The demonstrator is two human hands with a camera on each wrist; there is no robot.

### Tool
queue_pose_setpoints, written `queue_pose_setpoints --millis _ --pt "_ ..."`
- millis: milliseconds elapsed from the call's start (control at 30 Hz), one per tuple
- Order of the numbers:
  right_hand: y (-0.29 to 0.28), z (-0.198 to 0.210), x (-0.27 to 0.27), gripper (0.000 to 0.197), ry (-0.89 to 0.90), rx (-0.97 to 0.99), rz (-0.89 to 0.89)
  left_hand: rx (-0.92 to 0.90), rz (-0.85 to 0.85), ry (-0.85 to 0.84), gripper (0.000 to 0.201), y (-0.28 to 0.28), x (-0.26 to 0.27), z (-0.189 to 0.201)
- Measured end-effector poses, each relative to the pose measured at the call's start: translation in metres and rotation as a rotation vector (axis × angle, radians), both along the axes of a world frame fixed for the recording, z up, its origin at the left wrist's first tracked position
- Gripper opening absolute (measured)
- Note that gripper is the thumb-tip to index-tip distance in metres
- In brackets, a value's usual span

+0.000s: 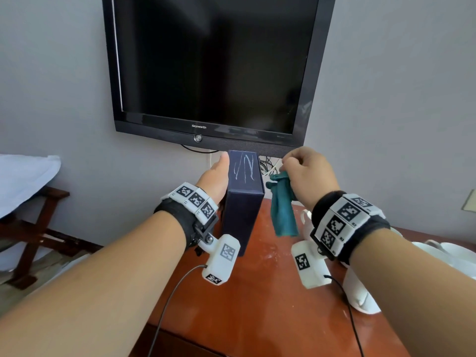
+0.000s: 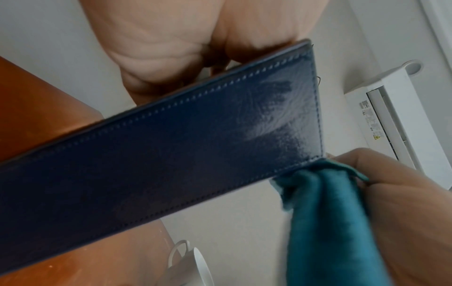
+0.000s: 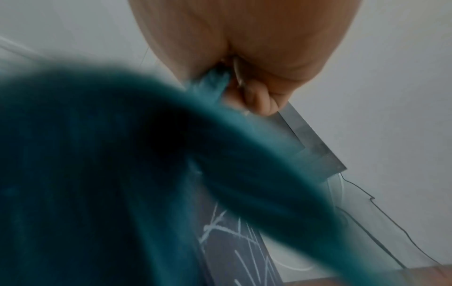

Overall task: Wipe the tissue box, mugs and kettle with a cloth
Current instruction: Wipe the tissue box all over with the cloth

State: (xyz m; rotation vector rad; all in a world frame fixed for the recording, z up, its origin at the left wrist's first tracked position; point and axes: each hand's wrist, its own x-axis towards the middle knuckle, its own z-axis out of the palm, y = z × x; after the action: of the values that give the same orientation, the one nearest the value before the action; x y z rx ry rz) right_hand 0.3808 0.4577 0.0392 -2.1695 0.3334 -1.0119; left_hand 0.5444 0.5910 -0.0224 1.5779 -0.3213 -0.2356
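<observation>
The left hand (image 1: pixel 215 176) grips the dark tissue box (image 1: pixel 242 199) upright on the desk (image 1: pixel 270 292). White scribbles remain on its top, so I judge the wiping barely begun. The right hand (image 1: pixel 306 173) pinches the cloth (image 1: pixel 283 210) just beside it. The mugs (image 1: pixel 360 292) seem untouched.

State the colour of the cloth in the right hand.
Teal, a dark blue-green. The cloth shows best in the head view.
</observation>
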Motion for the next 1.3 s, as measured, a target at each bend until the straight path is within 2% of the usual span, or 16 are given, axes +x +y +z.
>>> queue_pose_setpoints --millis 67,167,300,367,433,500,567,667,733,800,867,967,1067,1167,1233,1300 --pt "-0.003 0.002 0.004 0.015 -0.004 -0.018 -0.005 -0.013 0.0 0.015 0.1 -0.004 0.008 -0.005" --pt "-0.001 0.002 0.012 0.02 0.051 -0.057 0.007 -0.003 -0.009 0.003 0.1 0.001 -0.004 0.001" --pt "-0.001 -0.006 0.014 0.017 0.121 -0.041 -0.003 -0.001 -0.021 -0.017 0.104 0.007 -0.012 0.004" --pt "-0.007 -0.014 0.012 0.017 0.267 -0.039 -0.044 -0.008 -0.013 -0.017 0.104 0.006 -0.009 0.003" --pt "-0.016 -0.03 0.008 0.017 0.556 -0.061 -0.024 -0.023 -0.006 -0.013 0.104 0.004 -0.007 0.002" --pt "-0.019 -0.053 0.004 0.028 0.839 -0.065 0.049 -0.038 0.007 -0.015 0.106 0.003 -0.005 0.001" --pt "-0.017 -0.077 0.001 0.049 0.999 -0.108 0.134 -0.055 0.001 -0.013 0.108 0.001 0.001 -0.003" --pt "-0.012 -0.104 0.003 0.084 1.081 -0.201 0.241 -0.075 -0.007 0.009 0.124 -0.004 0.018 -0.015" --pt "-0.009 -0.111 0.007 0.097 1.113 -0.257 0.27 -0.072 0.004 0.014 0.129 -0.006 0.023 -0.018" --pt "-0.005 -0.116 0.012 0.103 1.163 -0.326 0.254 -0.078 0.012 0.018 0.123 -0.005 0.018 -0.014" --pt "-0.001 -0.123 0.018 0.094 1.197 -0.405 0.216 -0.082 0.011 0.015 0.112 -0.001 0.005 -0.007" --pt "-0.008 -0.128 0.024 0.048 1.116 -0.44 0.105 -0.082 -0.001 0.0 0.101 0.006 -0.019 0.005" --pt "-0.025 -0.114 0.024 0.016 0.905 -0.217 0.037 -0.058 0.021 -0.031 0.095 0.012 -0.033 0.011" --pt "-0.035 -0.084 0.018 0.01 0.653 0.001 0.015 -0.057 0.014 -0.044 0.064 0.013 -0.038 0.014" --pt "-0.034 -0.062 0.014 0.011 0.479 0.124 0.02 -0.05 0.017 -0.035 0.062 0.013 -0.039 0.015" --pt "-0.028 -0.043 0.01 0.023 0.345 0.23 0.057 -0.056 0.019 -0.022 0.069 0.014 -0.039 0.015"
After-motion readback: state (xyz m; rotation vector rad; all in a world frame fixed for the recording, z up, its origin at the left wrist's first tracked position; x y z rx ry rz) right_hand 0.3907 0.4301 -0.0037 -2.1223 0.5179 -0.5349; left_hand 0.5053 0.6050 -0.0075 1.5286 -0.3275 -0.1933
